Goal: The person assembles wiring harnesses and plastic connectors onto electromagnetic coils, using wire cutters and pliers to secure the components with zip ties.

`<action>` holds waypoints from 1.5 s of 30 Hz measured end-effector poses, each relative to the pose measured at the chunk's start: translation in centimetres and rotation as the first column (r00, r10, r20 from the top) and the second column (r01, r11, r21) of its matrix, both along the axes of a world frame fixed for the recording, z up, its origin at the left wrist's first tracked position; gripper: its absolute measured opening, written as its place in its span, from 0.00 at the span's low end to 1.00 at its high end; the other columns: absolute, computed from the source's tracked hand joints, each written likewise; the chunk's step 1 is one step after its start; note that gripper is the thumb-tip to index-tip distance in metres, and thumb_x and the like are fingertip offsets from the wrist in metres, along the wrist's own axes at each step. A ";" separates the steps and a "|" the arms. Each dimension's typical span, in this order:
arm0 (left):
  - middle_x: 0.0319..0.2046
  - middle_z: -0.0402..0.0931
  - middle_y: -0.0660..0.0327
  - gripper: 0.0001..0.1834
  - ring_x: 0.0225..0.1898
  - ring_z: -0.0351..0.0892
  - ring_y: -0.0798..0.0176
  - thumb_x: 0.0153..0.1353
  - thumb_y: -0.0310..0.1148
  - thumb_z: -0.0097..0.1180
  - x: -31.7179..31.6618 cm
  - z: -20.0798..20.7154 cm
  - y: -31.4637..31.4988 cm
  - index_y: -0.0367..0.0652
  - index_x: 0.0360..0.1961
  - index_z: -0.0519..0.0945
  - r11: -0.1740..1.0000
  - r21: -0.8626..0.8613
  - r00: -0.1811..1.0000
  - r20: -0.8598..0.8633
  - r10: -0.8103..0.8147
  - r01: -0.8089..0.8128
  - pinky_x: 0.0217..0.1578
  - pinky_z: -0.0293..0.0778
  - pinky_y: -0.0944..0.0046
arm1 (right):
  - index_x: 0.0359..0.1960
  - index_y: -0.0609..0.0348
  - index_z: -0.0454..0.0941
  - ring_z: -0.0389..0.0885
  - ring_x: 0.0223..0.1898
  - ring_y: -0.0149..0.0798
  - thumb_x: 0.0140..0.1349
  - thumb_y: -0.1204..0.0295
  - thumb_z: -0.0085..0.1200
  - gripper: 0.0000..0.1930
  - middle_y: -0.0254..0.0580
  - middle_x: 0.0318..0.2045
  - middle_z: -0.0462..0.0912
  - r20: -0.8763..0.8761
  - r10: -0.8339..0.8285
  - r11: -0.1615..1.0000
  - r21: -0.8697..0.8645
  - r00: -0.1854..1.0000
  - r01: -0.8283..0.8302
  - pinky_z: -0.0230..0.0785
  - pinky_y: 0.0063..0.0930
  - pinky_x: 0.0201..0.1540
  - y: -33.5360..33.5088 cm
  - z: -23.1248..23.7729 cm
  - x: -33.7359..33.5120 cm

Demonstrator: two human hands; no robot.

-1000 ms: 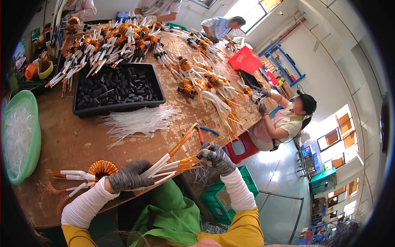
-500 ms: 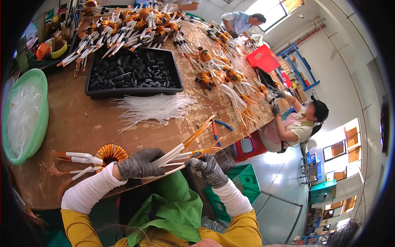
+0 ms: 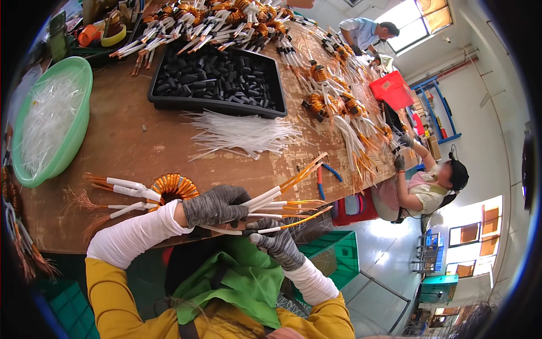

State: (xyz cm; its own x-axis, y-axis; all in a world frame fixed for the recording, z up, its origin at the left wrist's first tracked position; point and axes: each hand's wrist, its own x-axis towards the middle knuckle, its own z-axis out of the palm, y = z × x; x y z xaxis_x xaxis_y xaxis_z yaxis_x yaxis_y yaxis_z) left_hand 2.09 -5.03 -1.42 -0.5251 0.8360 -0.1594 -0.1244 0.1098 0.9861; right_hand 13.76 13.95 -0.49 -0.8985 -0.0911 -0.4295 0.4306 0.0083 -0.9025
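A copper-wound ring coil (image 3: 174, 186) lies near the table's front edge, its white-sleeved leads spreading to both sides. My left hand (image 3: 217, 204), in a grey knit glove, is closed round the leads just right of the coil. White-sleeved wires (image 3: 265, 198) with bare copper-coloured ends fan out to the right of it. My right hand (image 3: 279, 248), gloved too, pinches the nearest white-sleeved wire (image 3: 307, 218) close to the left hand, and its orange end sticks out beyond the fingers. A small dark bit shows at the pinch; I cannot tell whether it is a tube or glove.
Beyond my hands lie a pile of clear thin tubes (image 3: 243, 133) and a black tray (image 3: 217, 107) of short black tubes. A green basin (image 3: 84, 121) stands left. Pliers (image 3: 320, 183) lie right. More coils (image 3: 248, 17) cover the far side. A co-worker (image 3: 420, 189) sits right.
My right hand has slid along the near wire toward my left hand, so its orange end now shows past the fingers. The whole view has shifted, with table things appearing further right and up.
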 end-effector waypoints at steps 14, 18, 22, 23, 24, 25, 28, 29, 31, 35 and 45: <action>0.27 0.76 0.59 0.12 0.27 0.75 0.69 0.54 0.32 0.54 0.3 0.1 0.3 0.35 0.36 0.74 0.993 0.082 0.988 0.141 0.071 -0.083 0.29 0.71 0.69 | 0.36 0.59 0.75 0.62 0.14 0.17 0.56 0.62 0.55 0.13 0.26 0.20 0.73 0.150 -0.140 0.948 -0.265 0.979 0.177 0.51 0.08 0.15 -3.0 -3.3 2.2; 0.27 0.76 0.61 0.11 0.28 0.75 0.70 0.53 0.32 0.55 0.3 1.2 -0.2 0.35 0.35 0.74 0.998 0.028 0.982 0.178 0.056 -0.062 0.32 0.71 0.70 | 0.41 0.58 0.73 0.61 0.14 0.19 0.58 0.58 0.51 0.17 0.29 0.23 0.74 0.231 0.054 0.961 -0.277 0.971 0.012 0.51 0.11 0.14 -1.3 -0.3 1.9; 0.28 0.76 0.60 0.11 0.32 0.74 0.69 0.54 0.31 0.55 0.1 0.2 -0.1 0.35 0.35 0.74 0.990 0.132 0.983 0.182 0.019 -0.044 0.36 0.70 0.70 | 0.45 0.60 0.71 0.61 0.14 0.22 0.56 0.65 0.50 0.17 0.40 0.30 0.76 0.107 0.004 0.914 -0.405 0.994 0.040 0.52 0.13 0.14 3.8 3.3 1.6; 0.28 0.76 0.60 0.11 0.32 0.74 0.69 0.54 0.31 0.55 0.1 0.1 -0.1 0.35 0.35 0.74 0.989 0.141 0.984 0.177 0.015 -0.040 0.36 0.70 0.70 | 0.46 0.61 0.70 0.62 0.14 0.22 0.55 0.67 0.50 0.18 0.40 0.31 0.76 0.049 -0.043 0.874 -0.482 0.998 0.062 0.53 0.13 0.13 4.7 4.5 1.4; 0.29 0.76 0.60 0.11 0.32 0.74 0.69 0.54 0.31 0.55 0.1 0.1 -0.2 0.35 0.35 0.74 0.987 0.150 0.978 0.206 0.017 -0.049 0.36 0.70 0.69 | 0.47 0.62 0.69 0.63 0.15 0.23 0.54 0.69 0.50 0.18 0.42 0.33 0.76 -0.001 -0.061 0.870 -0.490 0.998 0.053 0.54 0.13 0.13 6.3 4.5 0.9; 0.29 0.76 0.60 0.11 0.32 0.75 0.69 0.54 0.31 0.55 0.1 0.2 0.0 0.35 0.35 0.73 0.985 0.164 0.972 0.234 0.007 -0.046 0.36 0.71 0.69 | 0.48 0.62 0.68 0.64 0.15 0.23 0.53 0.71 0.49 0.19 0.44 0.35 0.76 -0.052 -0.091 0.868 -0.494 0.995 0.054 0.56 0.14 0.13 7.9 4.7 0.8; 0.29 0.76 0.60 0.11 0.32 0.75 0.69 0.54 0.31 0.55 0.0 0.0 -0.3 0.35 0.35 0.73 0.985 0.169 0.977 0.212 0.003 -0.039 0.36 0.71 0.69 | 0.48 0.64 0.68 0.65 0.15 0.23 0.57 0.70 0.48 0.18 0.46 0.36 0.77 -0.116 -0.209 0.927 -0.339 0.971 0.159 0.58 0.12 0.13 9.8 7.1 -0.4; 0.29 0.76 0.60 0.10 0.31 0.75 0.69 0.54 0.30 0.54 0.0 -0.1 -0.1 0.35 0.35 0.73 0.984 0.174 0.978 0.210 0.001 -0.039 0.35 0.71 0.69 | 0.48 0.64 0.68 0.65 0.14 0.22 0.58 0.70 0.48 0.17 0.46 0.36 0.78 -0.120 -0.302 0.933 -0.241 0.946 0.267 0.58 0.12 0.13 10.5 7.5 -0.7; 0.29 0.76 0.60 0.10 0.31 0.75 0.69 0.54 0.30 0.54 0.0 0.1 0.1 0.35 0.35 0.73 0.985 0.169 0.981 0.194 0.000 -0.033 0.35 0.71 0.69 | 0.47 0.63 0.68 0.64 0.13 0.20 0.61 0.67 0.45 0.16 0.45 0.37 0.78 -0.153 -0.301 0.947 -0.166 0.941 0.276 0.57 0.10 0.13 12.2 7.5 -1.7; 0.29 0.76 0.60 0.10 0.31 0.75 0.69 0.54 0.29 0.54 0.0 0.2 0.1 0.35 0.35 0.73 0.984 0.174 0.980 0.199 0.004 -0.040 0.35 0.71 0.69 | 0.46 0.61 0.69 0.64 0.12 0.18 0.64 0.60 0.42 0.17 0.43 0.37 0.79 -0.231 -0.311 0.949 -0.118 0.922 0.291 0.56 0.11 0.12 13.7 7.3 -3.7; 0.30 0.78 0.59 0.13 0.32 0.76 0.69 0.55 0.33 0.56 0.0 -0.8 0.3 0.34 0.37 0.73 0.984 0.176 0.981 0.195 0.002 -0.037 0.35 0.72 0.69 | 0.39 0.59 0.75 0.59 0.07 0.21 0.63 0.55 0.42 0.19 0.28 0.10 0.68 -0.225 -0.308 0.951 -0.039 0.924 0.308 0.51 0.14 0.09 12.7 8.0 -5.8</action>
